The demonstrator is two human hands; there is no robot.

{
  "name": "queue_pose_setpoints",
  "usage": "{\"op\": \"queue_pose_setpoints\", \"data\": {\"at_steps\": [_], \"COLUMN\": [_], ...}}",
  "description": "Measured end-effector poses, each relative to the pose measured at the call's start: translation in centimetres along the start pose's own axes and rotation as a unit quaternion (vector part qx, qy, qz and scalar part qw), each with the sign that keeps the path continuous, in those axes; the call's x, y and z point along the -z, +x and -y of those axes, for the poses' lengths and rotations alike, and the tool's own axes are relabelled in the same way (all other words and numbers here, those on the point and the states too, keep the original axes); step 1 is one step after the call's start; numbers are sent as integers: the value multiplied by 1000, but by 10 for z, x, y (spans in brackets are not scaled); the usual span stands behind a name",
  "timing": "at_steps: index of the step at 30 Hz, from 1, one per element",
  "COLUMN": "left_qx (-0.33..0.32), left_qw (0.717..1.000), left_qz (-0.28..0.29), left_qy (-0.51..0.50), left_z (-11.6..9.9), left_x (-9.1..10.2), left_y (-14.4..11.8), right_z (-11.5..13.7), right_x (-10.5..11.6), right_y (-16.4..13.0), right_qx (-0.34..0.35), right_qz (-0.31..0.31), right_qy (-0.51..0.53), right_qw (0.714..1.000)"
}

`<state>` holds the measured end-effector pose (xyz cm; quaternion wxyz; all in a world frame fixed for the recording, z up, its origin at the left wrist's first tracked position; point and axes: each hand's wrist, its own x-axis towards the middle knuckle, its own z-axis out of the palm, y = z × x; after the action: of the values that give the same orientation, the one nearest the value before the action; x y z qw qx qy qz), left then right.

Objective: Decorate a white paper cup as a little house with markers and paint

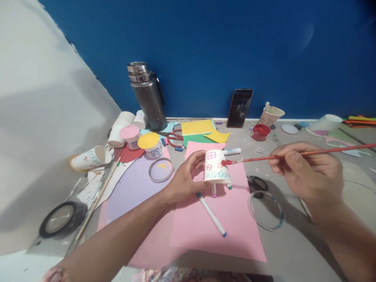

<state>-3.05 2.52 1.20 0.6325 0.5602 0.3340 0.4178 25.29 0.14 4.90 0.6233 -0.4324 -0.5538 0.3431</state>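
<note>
From my feed, the black tape roll [62, 218] at eight o'clock sits near the worktop's [296, 250] left edge, and a tipped paper cup [91, 158] lies above it. My left hand [188, 178] grips the upturned painted cup [216, 166] at centre, fingers [197, 156] curled around its left side; its far wall is hidden from me. The cup hovers over the pink paper [223, 223], markers partly tucked beneath it. At three o'clock my right hand [308, 172] pinches the paintbrush [293, 155], its red tip touching the cup's right side; the handle runs out of view. Clear tape ring [266, 210] lies at five o'clock, open worktop beyond.
</note>
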Motion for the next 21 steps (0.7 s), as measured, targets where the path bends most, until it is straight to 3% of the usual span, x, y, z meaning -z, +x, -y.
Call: {"op": "queue_pose_setpoints", "data": {"at_steps": [21], "left_qx": [0], "left_qw": [1000], "left_qz": [5], "left_qy": [18], "left_z": [3], "left_x": [0], "left_y": [-1], "right_z": [-2], "right_x": [1], "right_y": [-1], "right_qx": [2], "right_qz": [2], "right_qy": [-5], "right_qw": [1000]}}
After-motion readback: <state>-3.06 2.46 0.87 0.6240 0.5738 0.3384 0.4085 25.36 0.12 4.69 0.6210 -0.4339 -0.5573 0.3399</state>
